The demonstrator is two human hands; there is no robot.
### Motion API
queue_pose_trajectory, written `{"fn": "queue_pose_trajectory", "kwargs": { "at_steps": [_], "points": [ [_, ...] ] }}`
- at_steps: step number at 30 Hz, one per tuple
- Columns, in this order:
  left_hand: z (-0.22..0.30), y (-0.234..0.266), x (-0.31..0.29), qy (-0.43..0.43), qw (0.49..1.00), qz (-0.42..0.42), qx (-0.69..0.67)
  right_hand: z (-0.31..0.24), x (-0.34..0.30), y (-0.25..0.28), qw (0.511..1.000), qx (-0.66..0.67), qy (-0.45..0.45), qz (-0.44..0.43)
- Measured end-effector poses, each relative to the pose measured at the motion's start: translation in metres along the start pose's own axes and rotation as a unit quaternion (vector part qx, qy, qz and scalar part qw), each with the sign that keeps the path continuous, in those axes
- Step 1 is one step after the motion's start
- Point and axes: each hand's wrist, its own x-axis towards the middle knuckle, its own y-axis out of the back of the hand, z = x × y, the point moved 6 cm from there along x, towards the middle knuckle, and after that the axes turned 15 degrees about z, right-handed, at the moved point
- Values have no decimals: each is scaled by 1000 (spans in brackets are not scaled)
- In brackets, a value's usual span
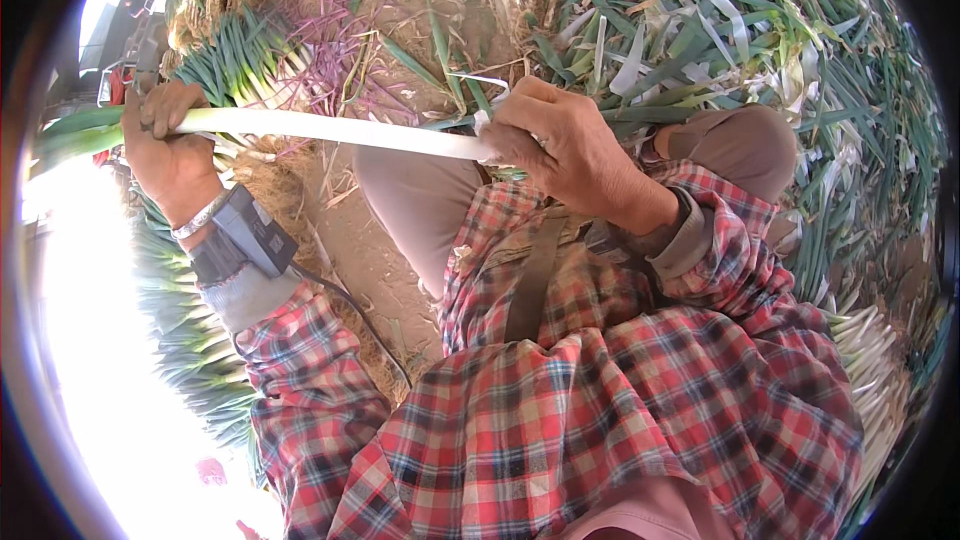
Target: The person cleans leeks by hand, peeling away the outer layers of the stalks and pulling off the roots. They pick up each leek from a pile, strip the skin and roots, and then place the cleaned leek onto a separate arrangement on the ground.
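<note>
A long green onion (335, 128) stretches between my two hands, its white stalk lying almost level above my knees. My left hand (172, 140) is wrapped round it where the stalk turns into green leaves, which run off to the left. At the other end, the root end, my right hand (565, 145) pinches it with thumb and fingers closed. A thin pale strip (480, 78) sticks out beside the right fingers. The very tip of the stalk is hidden by that hand.
Trimmed green onions (245, 60) lie bunched at the upper left, beside purple strands (335, 50). A big heap of leaves and peelings (700, 30) covers the upper right. More onions (190, 330) line the left, and white stalks (868, 370) the lower right. A cable (365, 320) hangs from my left wrist device (255, 230).
</note>
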Motion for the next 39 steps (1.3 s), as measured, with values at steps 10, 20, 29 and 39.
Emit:
{"fn": "queue_pose_trajectory", "kwargs": {
  "at_steps": [10,20,29,39],
  "points": [
    [24,39,8,-82,992,89,32,124,-41,60,916,-369,-157,1],
    [12,75,16,-11,986,150,-72,53,-17,-21,878,353,-310,-89],
    [63,99,7,-91,985,142,36,195,-47,133,851,-416,-306,-94],
    [38,43,-5,-50,998,19,-44,13,2,20,968,-242,2,-59]
  ]
}}
